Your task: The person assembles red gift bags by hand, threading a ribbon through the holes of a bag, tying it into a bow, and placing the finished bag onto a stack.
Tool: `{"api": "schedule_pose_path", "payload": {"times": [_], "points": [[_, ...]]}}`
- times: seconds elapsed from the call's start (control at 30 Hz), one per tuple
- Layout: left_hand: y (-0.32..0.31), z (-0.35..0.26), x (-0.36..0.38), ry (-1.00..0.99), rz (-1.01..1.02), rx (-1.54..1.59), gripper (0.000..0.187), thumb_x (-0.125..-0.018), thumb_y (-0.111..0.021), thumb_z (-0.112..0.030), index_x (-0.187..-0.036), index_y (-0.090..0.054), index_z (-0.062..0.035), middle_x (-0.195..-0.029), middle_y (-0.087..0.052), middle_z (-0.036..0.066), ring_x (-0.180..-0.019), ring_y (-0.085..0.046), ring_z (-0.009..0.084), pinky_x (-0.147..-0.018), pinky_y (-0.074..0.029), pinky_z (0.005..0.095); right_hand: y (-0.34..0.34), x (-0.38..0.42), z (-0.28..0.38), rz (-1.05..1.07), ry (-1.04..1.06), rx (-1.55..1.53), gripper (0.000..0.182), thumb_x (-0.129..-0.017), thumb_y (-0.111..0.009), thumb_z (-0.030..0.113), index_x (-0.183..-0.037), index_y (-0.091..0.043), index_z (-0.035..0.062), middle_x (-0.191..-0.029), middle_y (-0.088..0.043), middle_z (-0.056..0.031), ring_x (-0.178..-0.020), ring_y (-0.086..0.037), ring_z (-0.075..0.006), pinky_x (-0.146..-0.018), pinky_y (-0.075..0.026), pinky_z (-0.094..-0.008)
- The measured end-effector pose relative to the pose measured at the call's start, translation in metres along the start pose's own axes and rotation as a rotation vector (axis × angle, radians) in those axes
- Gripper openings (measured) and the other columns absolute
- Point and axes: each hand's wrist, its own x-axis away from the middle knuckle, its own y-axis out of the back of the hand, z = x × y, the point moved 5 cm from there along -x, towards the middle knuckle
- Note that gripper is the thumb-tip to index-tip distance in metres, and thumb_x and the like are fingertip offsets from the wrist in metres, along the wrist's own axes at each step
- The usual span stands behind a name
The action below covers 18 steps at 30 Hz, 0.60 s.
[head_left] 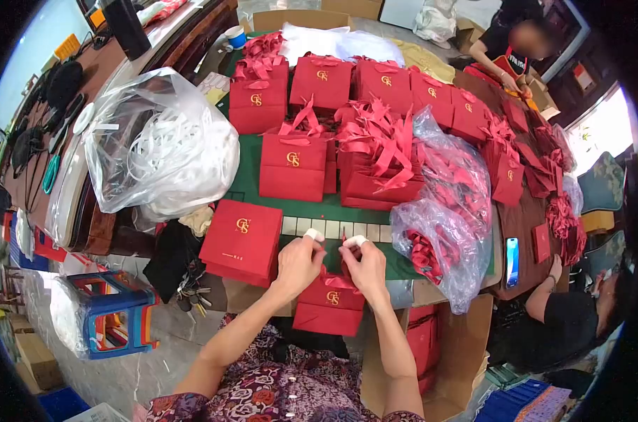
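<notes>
A red paper bag with gold lettering [329, 313] lies at the table's front edge, below and between my hands. My left hand [299, 261], with a white wrap on a fingertip, has its fingers pinched together at the bag's upper left. On the upper right, my right hand [364, 264], also with a white fingertip wrap, is closed on a dark red ribbon end [344, 238]. What my left fingers hold is too small to make out. A stack of flat red bags [241, 240] lies to the left, and a pale strip with dark marks [333, 231] runs behind my hands.
Standing red bags [293, 169] with ribbons fill the table's back. A clear bag of white ribbon [171, 144] sits left, plastic-wrapped red ribbons [449, 232] right. An open carton [474, 352] stands below. Two other people are at the right; a phone [512, 261] lies near one.
</notes>
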Motion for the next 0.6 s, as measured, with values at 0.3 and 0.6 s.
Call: {"api": "schedule_pose_path", "payload": {"times": [0.3, 0.6], "points": [[0.006, -0.016, 0.006, 0.017, -0.036, 0.358, 0.027, -0.078, -0.078, -0.009, -0.099, -0.064, -0.0025, -0.081, -0.070, 0.009, -0.069, -0.068, 0.0194, -0.062, -0.054, 0.0317, -0.002, 0.009, 0.007, 0.077, -0.108, -0.555, 0.015, -0.090, -0.069, 0.010, -0.101, -0.069, -0.0005, -0.081, -0.069, -0.0010, -0.073, -0.062, -0.0082, -0.069, -0.050, -0.0248], [0.006, -0.018, 0.007, 0.064, 0.018, 0.367, 0.019, -0.078, -0.077, -0.009, -0.093, -0.067, -0.0037, -0.084, -0.065, 0.012, -0.070, -0.067, 0.0242, -0.063, -0.054, 0.0340, 0.005, 0.016, 0.007, 0.029, -0.094, -0.442, 0.017, -0.084, -0.074, 0.011, -0.099, -0.075, 0.0022, -0.084, -0.068, -0.0077, -0.074, -0.064, -0.0125, -0.068, -0.049, -0.0262]]}}
